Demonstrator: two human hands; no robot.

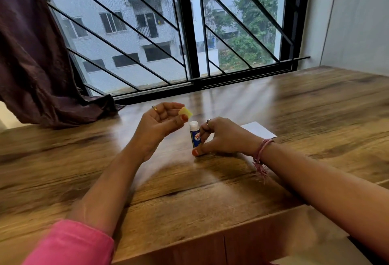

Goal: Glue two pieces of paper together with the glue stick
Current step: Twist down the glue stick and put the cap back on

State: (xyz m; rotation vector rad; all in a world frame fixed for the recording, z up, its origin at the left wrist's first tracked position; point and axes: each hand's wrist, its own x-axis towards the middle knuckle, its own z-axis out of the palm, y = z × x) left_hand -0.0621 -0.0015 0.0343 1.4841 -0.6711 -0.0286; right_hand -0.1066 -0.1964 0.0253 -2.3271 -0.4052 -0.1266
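A blue glue stick [194, 135] stands upright on the wooden table [315, 104], uncapped, with its white glue tip showing. My right hand [221, 138] grips its lower body between thumb and fingers. My left hand [160, 120] is raised just left of it and pinches the yellow cap [185, 112] between thumb and fingertips. A white sheet of paper [257, 130] lies flat on the table behind my right hand, partly hidden by it. I cannot tell whether it is one sheet or two.
A dark purple curtain [31, 54] hangs at the left and drapes onto the table's back edge. A barred window [189, 33] runs along the far side. The table's front edge drops off at the lower right.
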